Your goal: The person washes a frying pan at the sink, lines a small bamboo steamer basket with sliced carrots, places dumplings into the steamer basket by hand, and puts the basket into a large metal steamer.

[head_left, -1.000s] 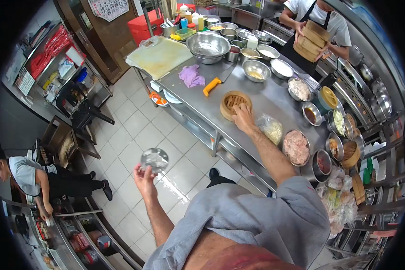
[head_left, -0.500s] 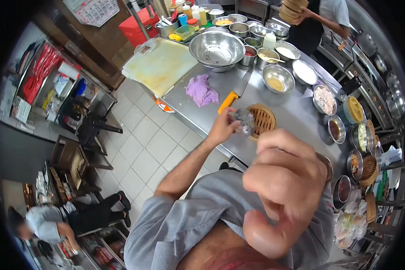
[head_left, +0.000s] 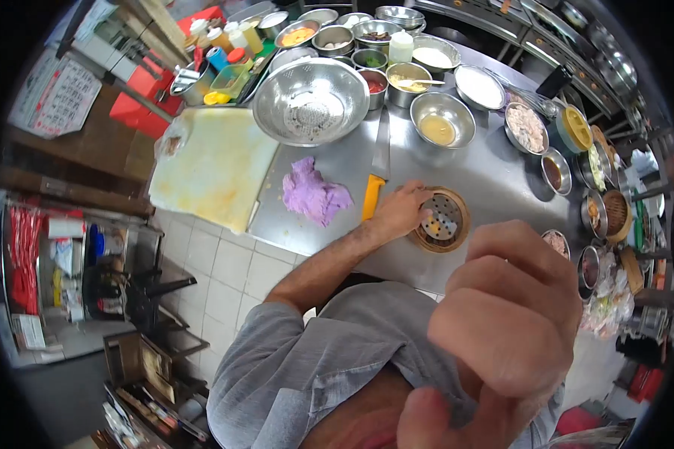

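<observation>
A round bamboo steamer basket sits on the steel table, with a grey perforated liner lying inside it. My left hand is at the basket's left side, its fingers closed on the liner's edge. Just left of that hand lies a knife with an orange handle, its blade pointing away from me. Beyond it rests a crumpled purple cloth. My right hand is raised close to the camera with curled fingers; whatever it holds, if anything, is hidden.
A large perforated steel bowl stands at the back beside a pale cutting board. Steel bowls of ingredients, among them one with yellowish liquid and one with pale meat, line the back and right. Squeeze bottles stand far left.
The liner, held above the table's edge beside the basket before, now lies in the basket. My left hand has moved right with it. The camera view has turned, and the co-workers are out of sight.
</observation>
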Action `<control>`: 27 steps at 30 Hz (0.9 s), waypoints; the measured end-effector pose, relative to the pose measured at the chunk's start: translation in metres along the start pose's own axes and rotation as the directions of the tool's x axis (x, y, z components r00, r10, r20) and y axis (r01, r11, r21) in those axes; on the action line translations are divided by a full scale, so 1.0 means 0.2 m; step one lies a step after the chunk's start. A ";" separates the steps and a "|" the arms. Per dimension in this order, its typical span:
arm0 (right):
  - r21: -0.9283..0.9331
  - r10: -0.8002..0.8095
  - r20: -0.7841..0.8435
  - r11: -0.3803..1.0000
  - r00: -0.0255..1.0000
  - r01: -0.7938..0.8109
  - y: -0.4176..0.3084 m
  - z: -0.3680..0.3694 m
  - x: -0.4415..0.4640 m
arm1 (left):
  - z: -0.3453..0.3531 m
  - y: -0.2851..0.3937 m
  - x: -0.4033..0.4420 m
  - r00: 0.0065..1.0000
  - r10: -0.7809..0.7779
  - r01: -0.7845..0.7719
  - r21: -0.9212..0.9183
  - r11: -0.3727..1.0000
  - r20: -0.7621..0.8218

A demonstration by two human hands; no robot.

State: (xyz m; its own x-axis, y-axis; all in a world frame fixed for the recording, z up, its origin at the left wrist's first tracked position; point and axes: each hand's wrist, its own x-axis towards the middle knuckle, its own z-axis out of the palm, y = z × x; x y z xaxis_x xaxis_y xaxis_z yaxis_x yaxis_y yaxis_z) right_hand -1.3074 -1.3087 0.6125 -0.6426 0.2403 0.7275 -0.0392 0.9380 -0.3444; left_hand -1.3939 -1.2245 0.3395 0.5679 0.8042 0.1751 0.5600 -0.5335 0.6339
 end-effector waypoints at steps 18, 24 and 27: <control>-0.208 0.612 -0.580 0.527 0.538 -0.824 0.36 0.55 0.52 | -1.58 -2.20 1.23 0.913 -0.036 0.185 0.332 0.925 -0.407; -0.018 0.586 -0.796 0.230 0.154 -0.973 0.33 0.65 -0.05 | -1.58 -2.13 1.37 0.922 -0.297 0.379 0.416 0.827 -0.249; 0.120 0.566 -0.825 0.179 0.002 -0.976 0.25 0.74 -0.18 | -1.56 -2.14 1.42 0.936 -0.317 0.349 0.522 0.778 -0.153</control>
State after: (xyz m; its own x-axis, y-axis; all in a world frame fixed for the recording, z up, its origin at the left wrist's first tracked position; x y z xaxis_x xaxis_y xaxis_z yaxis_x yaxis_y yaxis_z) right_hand -1.3985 -1.3071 0.4812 0.6074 0.7371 0.2962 0.5285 -0.0964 -0.8435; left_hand -1.6609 -0.6863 0.3518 0.2622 0.9618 0.0782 0.9488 -0.2717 0.1612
